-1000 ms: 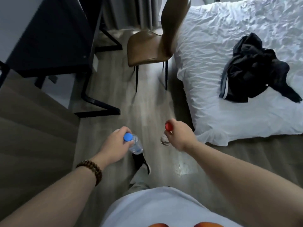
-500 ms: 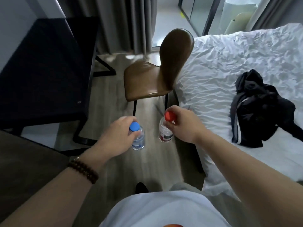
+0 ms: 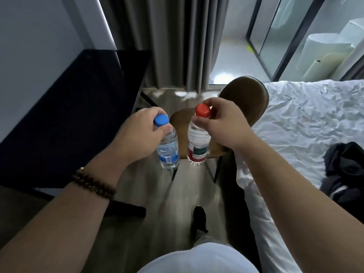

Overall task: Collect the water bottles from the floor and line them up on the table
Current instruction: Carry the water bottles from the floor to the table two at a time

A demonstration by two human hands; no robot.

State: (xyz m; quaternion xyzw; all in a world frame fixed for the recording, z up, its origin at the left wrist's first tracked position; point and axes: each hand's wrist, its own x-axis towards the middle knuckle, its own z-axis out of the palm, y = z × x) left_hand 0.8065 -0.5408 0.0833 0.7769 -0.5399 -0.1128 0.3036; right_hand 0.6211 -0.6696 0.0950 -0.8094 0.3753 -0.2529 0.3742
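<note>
My left hand [image 3: 136, 133] grips the neck of a clear water bottle with a blue cap and blue label [image 3: 169, 152]. It hangs upright in the air. My right hand [image 3: 222, 125] pinches the neck of a second clear bottle with a red cap and a red and green label [image 3: 197, 148]. Both bottles hang side by side, a little apart, above the wooden floor. The black table [image 3: 78, 119] stands to the left of my left hand, its top bare.
A brown chair [image 3: 248, 97] stands right behind the bottles. A bed with a white sheet [image 3: 307, 125] fills the right, dark clothes [image 3: 346, 170] lying on it. Grey curtains [image 3: 177, 40] hang at the back. My shoe [image 3: 199, 217] is on the floor below.
Both hands have risen with their bottles. My view has tilted up and moved forward, so the table, chair and curtains are nearer and the bottles hang higher in the frame.
</note>
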